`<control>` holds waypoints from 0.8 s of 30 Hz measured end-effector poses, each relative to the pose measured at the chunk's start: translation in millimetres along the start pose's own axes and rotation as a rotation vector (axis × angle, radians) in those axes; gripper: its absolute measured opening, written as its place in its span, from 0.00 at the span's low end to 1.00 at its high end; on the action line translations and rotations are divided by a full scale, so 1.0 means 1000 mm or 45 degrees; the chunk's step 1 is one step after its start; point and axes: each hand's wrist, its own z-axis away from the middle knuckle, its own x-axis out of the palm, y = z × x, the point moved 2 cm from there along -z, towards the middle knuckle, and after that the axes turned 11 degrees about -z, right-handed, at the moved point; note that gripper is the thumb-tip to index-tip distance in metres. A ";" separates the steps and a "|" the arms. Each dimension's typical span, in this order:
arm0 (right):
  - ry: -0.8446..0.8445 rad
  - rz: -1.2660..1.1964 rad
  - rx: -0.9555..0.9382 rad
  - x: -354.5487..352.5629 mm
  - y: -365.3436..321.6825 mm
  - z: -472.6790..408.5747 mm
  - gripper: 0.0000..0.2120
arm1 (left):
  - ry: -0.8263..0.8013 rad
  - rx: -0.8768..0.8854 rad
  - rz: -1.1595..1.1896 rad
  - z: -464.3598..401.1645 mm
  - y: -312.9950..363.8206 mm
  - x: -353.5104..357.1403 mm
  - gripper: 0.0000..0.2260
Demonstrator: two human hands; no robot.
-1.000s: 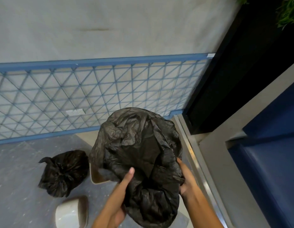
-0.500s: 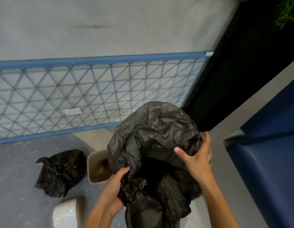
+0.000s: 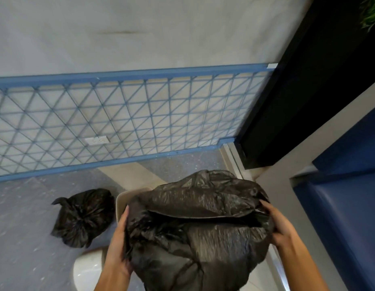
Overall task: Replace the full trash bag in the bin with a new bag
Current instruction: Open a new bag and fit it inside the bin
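Gripping the new bag (image 3: 199, 232) with left hand (image 3: 117, 248) and right hand (image 3: 281, 225), spread its mouth wide over the bin (image 3: 128, 196).

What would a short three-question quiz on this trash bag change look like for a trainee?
1. True or false: the tied bag lies on the floor, left of the bin.
2. What holds the new bag? A) left hand only B) both hands C) neither hand
3. Fill in: the white lid lies on the ____.

Key: 1 true. 2 B: the left hand and the right hand grip its opposite sides, over the bin. 3 floor.
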 end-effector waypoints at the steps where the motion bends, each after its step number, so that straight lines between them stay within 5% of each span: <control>1: -0.009 0.009 -0.038 -0.005 -0.005 0.006 0.16 | -0.009 0.001 -0.008 0.000 0.000 -0.001 0.20; 5: 0.236 0.178 -0.199 -0.048 -0.008 0.033 0.35 | -0.015 0.005 -0.052 -0.001 -0.004 0.005 0.22; 9: 0.181 0.027 0.444 -0.031 0.051 0.042 0.50 | -0.013 -0.050 -0.089 0.000 -0.018 0.017 0.24; 11: 0.008 -0.120 0.618 -0.002 0.078 0.036 0.44 | -0.012 -0.106 -0.122 0.004 -0.027 0.023 0.24; 14: -0.075 -0.294 0.523 0.028 0.090 0.028 0.18 | 0.002 -0.097 -0.131 0.008 -0.033 0.026 0.22; 17: 0.028 -0.519 0.257 0.021 0.079 0.013 0.18 | 0.115 0.043 -0.043 0.009 -0.024 0.009 0.15; 24: -0.154 -0.869 -0.145 0.004 0.058 0.008 0.23 | 0.098 0.089 -0.027 0.006 -0.011 -0.035 0.20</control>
